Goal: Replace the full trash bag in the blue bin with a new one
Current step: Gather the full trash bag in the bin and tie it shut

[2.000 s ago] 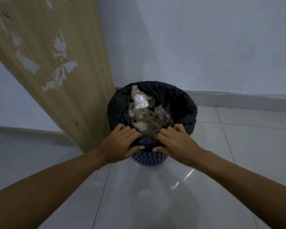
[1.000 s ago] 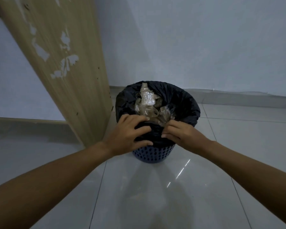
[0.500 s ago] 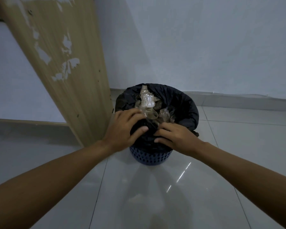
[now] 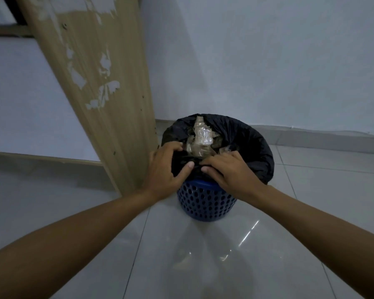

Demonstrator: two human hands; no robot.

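Corner of a plain domestic room. A small perforated blue bin (image 4: 205, 203), lined with a black trash bag (image 4: 253, 147), stands on glossy pale floor tiles (image 4: 203, 266). Behind it is a bare painted wall (image 4: 268, 61) with tiled skirting (image 4: 322, 139). Just left of it is a worn wood-grain furniture panel (image 4: 108, 104) with flaking veneer.

No lettering, label, brand or number is legible anywhere in view. The blue bin (image 4: 205, 203), black trash bag (image 4: 255, 147) and wooden panel (image 4: 99, 83) carry no readable marks.

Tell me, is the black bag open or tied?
Open: plastic waste shows in the mouth of the black bag; left hand and right hand only grip its near edge.
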